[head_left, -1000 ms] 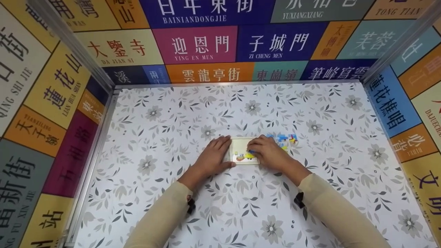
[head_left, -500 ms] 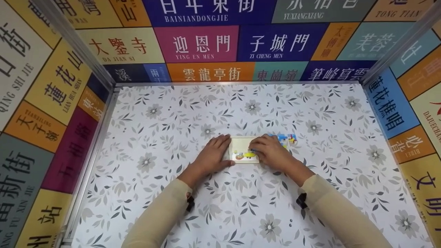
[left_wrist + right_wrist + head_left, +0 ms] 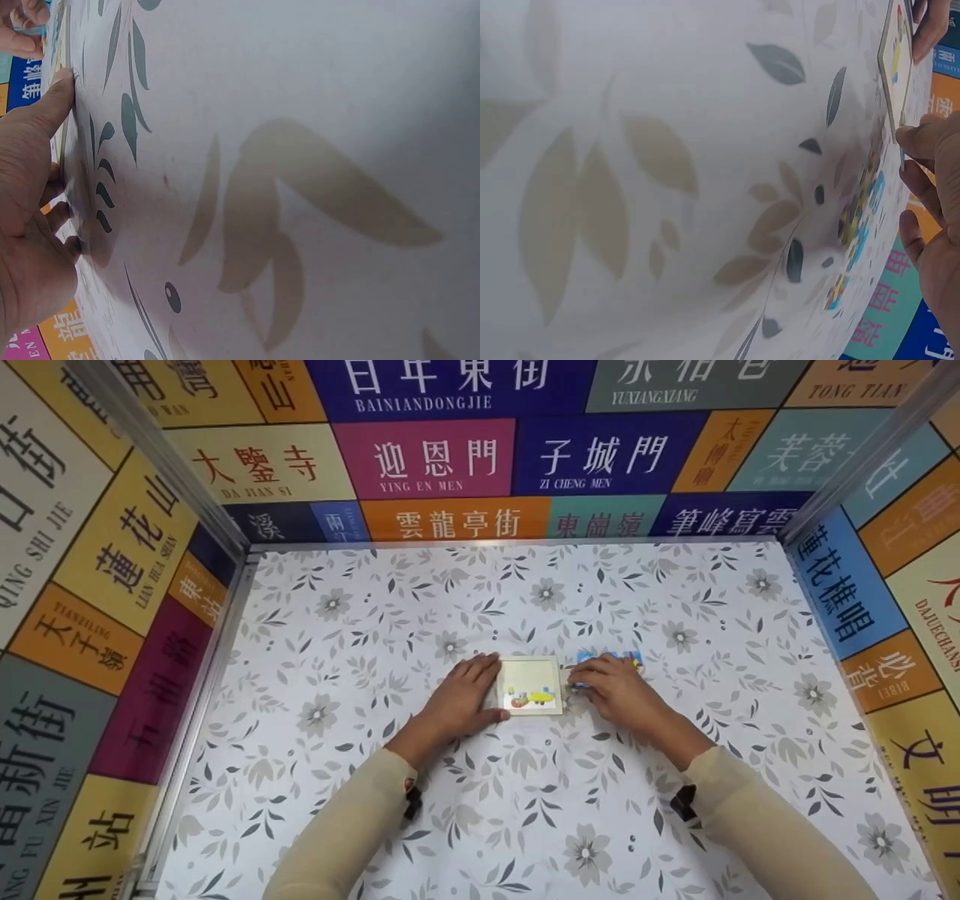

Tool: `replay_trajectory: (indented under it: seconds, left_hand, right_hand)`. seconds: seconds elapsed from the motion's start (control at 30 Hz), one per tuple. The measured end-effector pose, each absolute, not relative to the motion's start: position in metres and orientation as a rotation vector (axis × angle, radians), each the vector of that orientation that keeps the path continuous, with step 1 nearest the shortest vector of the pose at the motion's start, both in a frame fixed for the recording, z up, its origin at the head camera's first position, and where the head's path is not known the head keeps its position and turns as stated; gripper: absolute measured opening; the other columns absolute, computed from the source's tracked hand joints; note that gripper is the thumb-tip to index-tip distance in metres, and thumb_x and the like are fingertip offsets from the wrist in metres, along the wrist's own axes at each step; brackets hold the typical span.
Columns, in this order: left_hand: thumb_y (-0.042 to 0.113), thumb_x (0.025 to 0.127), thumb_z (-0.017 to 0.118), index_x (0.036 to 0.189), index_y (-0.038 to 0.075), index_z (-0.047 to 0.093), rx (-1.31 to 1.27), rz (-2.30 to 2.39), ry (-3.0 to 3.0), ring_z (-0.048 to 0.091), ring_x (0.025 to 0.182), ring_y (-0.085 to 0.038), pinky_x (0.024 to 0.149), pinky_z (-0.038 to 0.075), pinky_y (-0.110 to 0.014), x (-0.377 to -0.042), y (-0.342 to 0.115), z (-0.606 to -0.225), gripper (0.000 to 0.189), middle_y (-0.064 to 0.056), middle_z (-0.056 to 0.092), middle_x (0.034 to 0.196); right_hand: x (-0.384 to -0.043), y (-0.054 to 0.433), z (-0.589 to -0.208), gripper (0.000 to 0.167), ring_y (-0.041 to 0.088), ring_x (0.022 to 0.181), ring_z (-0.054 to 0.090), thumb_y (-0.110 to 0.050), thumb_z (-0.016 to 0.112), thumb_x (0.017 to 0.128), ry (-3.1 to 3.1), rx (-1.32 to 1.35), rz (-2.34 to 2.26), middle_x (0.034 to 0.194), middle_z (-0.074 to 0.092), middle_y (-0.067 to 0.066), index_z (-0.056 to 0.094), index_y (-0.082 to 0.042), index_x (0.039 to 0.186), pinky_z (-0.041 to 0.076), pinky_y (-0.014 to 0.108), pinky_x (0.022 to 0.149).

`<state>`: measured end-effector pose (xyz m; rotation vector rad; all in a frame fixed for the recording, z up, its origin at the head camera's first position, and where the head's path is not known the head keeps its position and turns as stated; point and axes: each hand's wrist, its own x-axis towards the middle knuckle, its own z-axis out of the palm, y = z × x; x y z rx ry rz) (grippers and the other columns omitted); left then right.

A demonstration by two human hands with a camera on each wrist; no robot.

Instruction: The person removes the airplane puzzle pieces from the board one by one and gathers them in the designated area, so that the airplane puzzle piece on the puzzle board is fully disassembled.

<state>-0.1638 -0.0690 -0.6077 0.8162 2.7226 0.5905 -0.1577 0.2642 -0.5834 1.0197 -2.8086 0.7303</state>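
Observation:
A small cream puzzle tray point(image 3: 530, 678) lies on the patterned tabletop. Joined pieces along its near edge show a yellow shape and a little boat; the upper part is bare board. My left hand point(image 3: 461, 697) rests along the tray's left edge, thumb at the near corner. My right hand point(image 3: 619, 690) is just right of the tray and pinches a thin puzzle piece point(image 3: 902, 156) between thumb and fingers, its printed face mostly hidden. Loose blue, yellow and red puzzle pieces point(image 3: 847, 225) lie beside that hand, partly covered by it in the head view.
White cloth with grey leaves and flowers point(image 3: 480, 810) covers the tabletop. Panels with coloured lettering point(image 3: 435, 457) stand at the back and along both sides. A dark wrist device point(image 3: 684, 802) sits at the right sleeve.
My right hand has drawn back from over the tray to its right side, with a piece still pinched. More of the tray shows now. The left hand stays at the tray's left edge.

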Motion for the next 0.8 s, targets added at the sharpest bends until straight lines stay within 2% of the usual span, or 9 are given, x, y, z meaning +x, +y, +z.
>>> replay_trajectory:
  seconds: [0.13,0.3,0.57,0.8]
  left_hand:
    - [0.055,0.106,0.068,0.173,0.003,0.033,0.816,0.591,2.721,0.027,0.171,-0.034,0.141,0.022,-0.048,-0.165,-0.069,-0.607,0.091,-0.012,0.030,0.183]
    - [0.054,0.106,0.069,0.173,0.003,0.034,0.820,0.585,2.722,0.027,0.171,-0.034,0.141,0.022,-0.048,-0.165,-0.068,-0.604,0.092,-0.013,0.031,0.182]
    - [0.053,0.106,0.069,0.173,0.003,0.033,0.822,0.587,2.723,0.027,0.171,-0.034,0.141,0.022,-0.049,-0.165,-0.069,-0.604,0.091,-0.013,0.031,0.182]
    - [0.056,0.107,0.067,0.174,0.002,0.032,0.813,0.590,2.718,0.027,0.171,-0.034,0.141,0.023,-0.049,-0.163,-0.069,-0.608,0.093,-0.013,0.031,0.182]
  right_hand:
    - [-0.155,0.278,-0.584,0.030,0.038,0.114,0.069,0.008,0.079,0.095,-2.786,0.997,0.731,0.126,0.078,0.012,0.082,-0.008,0.120,0.055,0.068,0.097]
    - [-0.154,0.295,-0.585,0.034,0.038,0.109,0.069,0.013,0.079,0.092,-2.738,0.994,0.701,0.122,0.079,0.012,0.082,-0.007,0.120,0.057,0.064,0.090]
    - [-0.150,0.318,-0.585,0.033,0.040,0.111,0.069,0.010,0.080,0.094,-2.788,0.899,0.717,0.125,0.078,0.013,0.080,-0.007,0.122,0.055,0.067,0.094]
    - [-0.150,0.334,-0.587,0.032,0.044,0.106,0.070,0.013,0.079,0.092,-2.760,0.905,0.667,0.120,0.079,0.018,0.080,-0.003,0.119,0.057,0.067,0.087]
